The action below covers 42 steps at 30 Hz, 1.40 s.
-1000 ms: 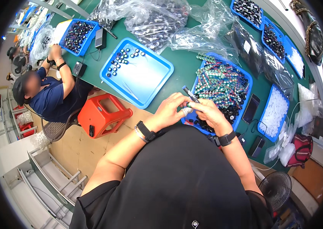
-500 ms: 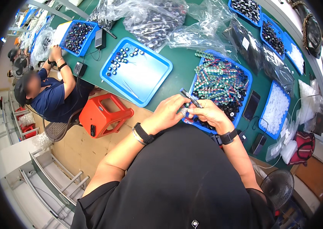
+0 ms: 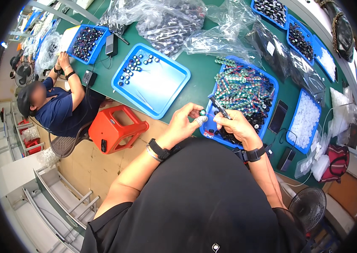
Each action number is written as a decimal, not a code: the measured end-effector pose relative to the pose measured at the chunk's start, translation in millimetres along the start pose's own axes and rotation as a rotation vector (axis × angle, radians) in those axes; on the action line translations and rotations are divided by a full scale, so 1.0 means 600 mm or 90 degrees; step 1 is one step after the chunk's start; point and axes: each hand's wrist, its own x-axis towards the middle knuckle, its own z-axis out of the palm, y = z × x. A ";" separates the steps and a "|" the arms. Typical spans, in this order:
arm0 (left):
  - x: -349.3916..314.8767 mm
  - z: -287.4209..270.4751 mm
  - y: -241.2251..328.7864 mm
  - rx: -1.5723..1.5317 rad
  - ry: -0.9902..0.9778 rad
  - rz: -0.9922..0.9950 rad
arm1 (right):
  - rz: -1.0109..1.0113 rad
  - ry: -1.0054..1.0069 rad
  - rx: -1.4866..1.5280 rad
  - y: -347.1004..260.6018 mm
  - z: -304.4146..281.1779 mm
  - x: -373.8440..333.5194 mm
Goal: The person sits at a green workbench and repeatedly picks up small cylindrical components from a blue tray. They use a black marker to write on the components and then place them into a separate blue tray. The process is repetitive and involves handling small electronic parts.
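My left hand (image 3: 182,122) pinches a small round black part with a green face (image 3: 203,112) between thumb and fingers; a ribbed pale cover sits on the thumb tip. In my right hand (image 3: 238,125) lies a dark pen-shaped tool (image 3: 219,105), its upper end slanting up to the left. A thin reddish wire seems to run from the round part toward the right fingertips. Both hands are over the near left edge of a blue tray (image 3: 275,80) heaped with green circuit boards, coloured wires and black round parts.
To the left, a blue tray (image 3: 168,80) holds several round black parts with wires. Plastic bags (image 3: 172,29) of parts lie behind. A phone (image 3: 278,117) and a tray of white pieces (image 3: 304,120) are at right. A red stool (image 3: 117,128) and a seated co-worker (image 3: 64,99) are at left.
My hands have moved apart a little, leaving a gap between them. The round part now shows in the left fingers, and the pen-shaped tool has shifted slightly right with the right hand.
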 end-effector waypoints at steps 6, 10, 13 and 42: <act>0.002 -0.001 0.003 -0.014 0.013 0.000 | -0.012 0.014 0.018 0.007 -0.014 -0.005; 0.003 0.000 -0.002 -0.003 0.012 0.012 | -0.022 0.027 0.031 0.006 -0.015 -0.007; 0.004 0.002 -0.007 -0.007 0.017 0.008 | -0.048 0.048 0.044 0.011 -0.014 -0.006; 0.008 -0.047 -0.159 -0.112 0.042 -0.339 | 0.346 0.859 -0.474 0.274 -0.208 -0.217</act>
